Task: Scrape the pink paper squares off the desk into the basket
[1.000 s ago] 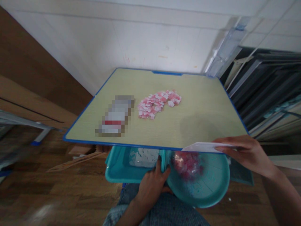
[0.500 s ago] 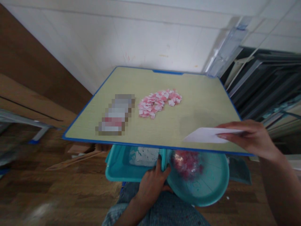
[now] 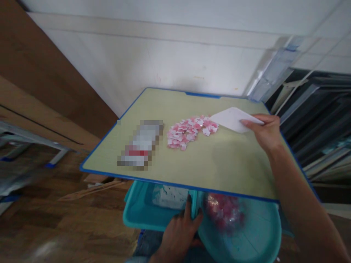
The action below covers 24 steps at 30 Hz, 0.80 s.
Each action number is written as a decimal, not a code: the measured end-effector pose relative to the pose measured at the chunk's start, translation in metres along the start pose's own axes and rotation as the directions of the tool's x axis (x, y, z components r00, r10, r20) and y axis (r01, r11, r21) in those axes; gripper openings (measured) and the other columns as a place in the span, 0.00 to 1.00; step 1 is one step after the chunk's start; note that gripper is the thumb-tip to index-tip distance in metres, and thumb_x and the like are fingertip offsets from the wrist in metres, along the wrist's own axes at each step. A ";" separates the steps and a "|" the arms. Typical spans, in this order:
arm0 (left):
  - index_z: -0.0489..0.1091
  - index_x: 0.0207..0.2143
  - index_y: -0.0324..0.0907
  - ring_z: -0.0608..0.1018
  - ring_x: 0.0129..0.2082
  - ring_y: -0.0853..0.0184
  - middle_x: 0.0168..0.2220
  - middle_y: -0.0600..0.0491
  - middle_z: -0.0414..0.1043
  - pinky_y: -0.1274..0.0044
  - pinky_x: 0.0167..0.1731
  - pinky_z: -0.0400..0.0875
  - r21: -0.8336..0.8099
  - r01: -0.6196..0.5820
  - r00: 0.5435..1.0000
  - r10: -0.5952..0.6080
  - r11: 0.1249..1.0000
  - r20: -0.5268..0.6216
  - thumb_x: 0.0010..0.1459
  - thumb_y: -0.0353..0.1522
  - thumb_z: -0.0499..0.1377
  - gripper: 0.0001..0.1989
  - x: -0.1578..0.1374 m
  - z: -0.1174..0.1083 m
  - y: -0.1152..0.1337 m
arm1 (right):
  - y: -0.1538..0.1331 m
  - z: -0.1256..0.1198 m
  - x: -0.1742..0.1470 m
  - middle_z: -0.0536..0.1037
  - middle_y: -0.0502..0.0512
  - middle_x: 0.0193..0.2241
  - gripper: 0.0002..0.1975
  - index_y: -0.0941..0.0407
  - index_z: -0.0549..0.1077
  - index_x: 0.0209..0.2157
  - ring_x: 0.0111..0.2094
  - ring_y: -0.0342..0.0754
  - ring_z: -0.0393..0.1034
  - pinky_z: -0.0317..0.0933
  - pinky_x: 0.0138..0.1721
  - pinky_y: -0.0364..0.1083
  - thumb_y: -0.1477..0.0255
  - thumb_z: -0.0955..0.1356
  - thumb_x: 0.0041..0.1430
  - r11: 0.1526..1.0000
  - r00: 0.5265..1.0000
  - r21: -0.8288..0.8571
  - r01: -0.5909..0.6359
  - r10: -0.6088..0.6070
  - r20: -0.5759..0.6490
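Note:
My right hand (image 3: 264, 129) pinches a stiff white sheet (image 3: 233, 118), probably paper or card, thumb on top. Its pointed left corner reaches the right end of a curved pile of small pink and white square pieces (image 3: 182, 133) on the pale yellow board (image 3: 192, 166). Whether the corner touches the pieces, I cannot tell. Below the board's front edge, my left hand (image 3: 181, 226) grips the adjoining rims of a rectangular teal bin (image 3: 137, 212) and a round teal basin (image 3: 260, 226), one finger reaching into the bin.
A blurred-out flat object (image 3: 141, 144) lies on the board's left part. Inside the basin is a clear bag of pinkish-red pieces (image 3: 225, 212); the bin holds whitish material (image 3: 171, 196). A white wall (image 3: 164, 62) stands behind, with dark panels (image 3: 323, 102) stacked at right.
My right hand has carried the white sheet from the board's front right up and left to the pile. My left hand stays at the rims. The whole view has shifted slightly.

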<state>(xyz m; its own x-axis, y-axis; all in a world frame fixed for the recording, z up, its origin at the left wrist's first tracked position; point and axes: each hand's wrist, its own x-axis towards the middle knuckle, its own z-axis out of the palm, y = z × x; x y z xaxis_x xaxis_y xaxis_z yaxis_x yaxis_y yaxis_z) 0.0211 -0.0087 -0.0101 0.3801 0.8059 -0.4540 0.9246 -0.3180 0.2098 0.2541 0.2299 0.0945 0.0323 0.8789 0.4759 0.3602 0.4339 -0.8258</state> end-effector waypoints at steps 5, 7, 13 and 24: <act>0.54 0.56 0.51 0.76 0.36 0.52 0.58 0.29 0.46 0.67 0.32 0.72 0.007 -0.002 1.000 0.001 1.000 0.022 0.36 0.41 0.68 0.43 0.001 0.009 -0.003 | -0.017 0.007 -0.015 0.79 0.51 0.32 0.06 0.52 0.77 0.28 0.32 0.49 0.73 0.66 0.32 0.46 0.68 0.71 0.44 0.999 0.965 -0.052 0.012 0.002 0.262; 0.53 0.56 0.51 0.76 0.37 0.52 0.59 0.28 0.45 0.66 0.32 0.72 0.004 -0.014 1.000 0.014 1.000 0.023 0.36 0.43 0.68 0.44 0.002 0.012 -0.005 | -0.024 0.005 -0.017 0.79 0.50 0.31 0.05 0.51 0.77 0.28 0.31 0.48 0.73 0.66 0.30 0.45 0.68 0.70 0.45 0.998 0.928 -0.065 0.024 0.002 0.372; 0.54 0.57 0.50 0.76 0.37 0.52 0.58 0.27 0.44 0.66 0.32 0.72 0.000 -0.029 0.998 0.029 1.000 0.053 0.40 0.43 0.66 0.41 0.001 0.006 -0.003 | -0.027 0.000 -0.015 0.80 0.52 0.31 0.05 0.55 0.77 0.28 0.30 0.46 0.73 0.65 0.29 0.42 0.70 0.70 0.46 0.992 0.967 -0.104 0.071 -0.043 0.251; 0.52 0.57 0.52 0.75 0.40 0.53 0.60 0.31 0.42 0.67 0.35 0.71 -0.024 -0.002 0.994 0.004 1.000 0.111 0.38 0.41 0.67 0.43 -0.004 -0.004 -0.001 | -0.032 -0.003 -0.023 0.80 0.49 0.32 0.09 0.51 0.77 0.35 0.28 0.45 0.73 0.64 0.27 0.41 0.68 0.68 0.50 0.994 0.880 -0.099 0.057 -0.003 0.476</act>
<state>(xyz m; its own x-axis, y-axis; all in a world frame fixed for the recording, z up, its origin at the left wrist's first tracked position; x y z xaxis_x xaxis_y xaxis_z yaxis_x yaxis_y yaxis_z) 0.0189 -0.0095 -0.0049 0.3845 0.7442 -0.5462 0.9231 -0.3072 0.2312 0.2446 0.1954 0.1106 -0.4161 0.8659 0.2775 0.4515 0.4616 -0.7635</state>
